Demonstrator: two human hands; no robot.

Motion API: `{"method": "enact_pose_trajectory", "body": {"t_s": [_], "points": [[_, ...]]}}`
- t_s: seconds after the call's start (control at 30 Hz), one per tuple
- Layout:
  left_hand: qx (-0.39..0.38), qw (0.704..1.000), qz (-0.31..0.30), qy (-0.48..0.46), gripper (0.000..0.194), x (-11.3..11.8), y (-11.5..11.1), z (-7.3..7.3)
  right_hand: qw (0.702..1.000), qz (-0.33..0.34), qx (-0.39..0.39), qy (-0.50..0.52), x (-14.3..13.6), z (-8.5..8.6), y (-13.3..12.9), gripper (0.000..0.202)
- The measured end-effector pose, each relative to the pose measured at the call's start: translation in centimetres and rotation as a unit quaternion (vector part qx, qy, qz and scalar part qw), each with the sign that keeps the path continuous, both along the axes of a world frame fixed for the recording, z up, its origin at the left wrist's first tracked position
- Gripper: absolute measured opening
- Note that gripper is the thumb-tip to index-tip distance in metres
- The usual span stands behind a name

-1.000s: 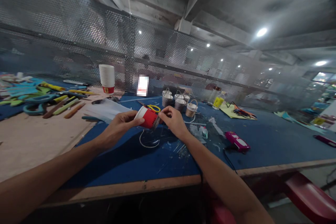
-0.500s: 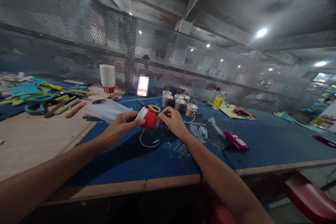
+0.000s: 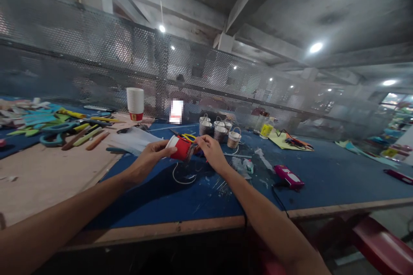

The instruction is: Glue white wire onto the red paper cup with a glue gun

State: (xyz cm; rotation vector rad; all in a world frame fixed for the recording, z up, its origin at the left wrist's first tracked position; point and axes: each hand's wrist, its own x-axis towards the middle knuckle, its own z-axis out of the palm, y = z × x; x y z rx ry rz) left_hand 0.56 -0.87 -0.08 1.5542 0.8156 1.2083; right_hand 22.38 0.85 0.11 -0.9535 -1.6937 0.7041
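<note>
My left hand (image 3: 151,157) grips a red and white paper cup (image 3: 180,148), tilted on its side above the blue table. Dark grey stringy material clings round the cup's base end, on the right. At that end the fingers of my right hand (image 3: 209,148) are pinched together; what they hold is too small to make out. Yellow-handled scissors (image 3: 188,137) lie just behind the cup. Below it a loop of white cord (image 3: 183,181) rests on the table. Several small wrapped cups with handles, like little buckets (image 3: 220,132), stand behind my right hand.
A stack of paper cups (image 3: 135,103) stands at the back left, near blue-handled scissors (image 3: 53,137) and clay-coloured sticks. Thin wires (image 3: 224,184) are scattered by my right forearm. A magenta device (image 3: 288,177) with a cord lies to the right; glass jars (image 3: 266,126) stand behind.
The view has shifted slightly, so the table things sit a little lower. Both hands keep their places at the cup, with a small shift of the right fingers at its base.
</note>
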Motion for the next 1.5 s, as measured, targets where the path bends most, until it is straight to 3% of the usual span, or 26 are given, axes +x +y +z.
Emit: {"method": "enact_pose_trajectory", "body": {"t_s": [0.5, 0.8, 1.1, 1.5], "points": [[0.018, 1.0, -0.005, -0.003, 0.032, -0.3, 0.8, -0.5, 0.999, -0.006, 0.031, -0.024, -0.3, 0.0, -0.7, 0.024], [-0.062, 0.995, 0.004, -0.073, 0.022, 0.0, 1.1, -0.8, 0.992, -0.018, 0.095, -0.075, -0.8, -0.1, -1.3, 0.015], [-0.073, 0.994, 0.01, -0.085, 0.021, -0.3, 1.8, -1.1, 0.992, 0.005, 0.105, -0.075, -1.1, -0.3, -1.3, 0.012], [0.004, 0.994, 0.051, -0.097, 0.031, -0.6, 1.6, -0.8, 0.982, 0.032, 0.121, -0.14, -1.4, -0.1, -2.4, 0.015]]}}
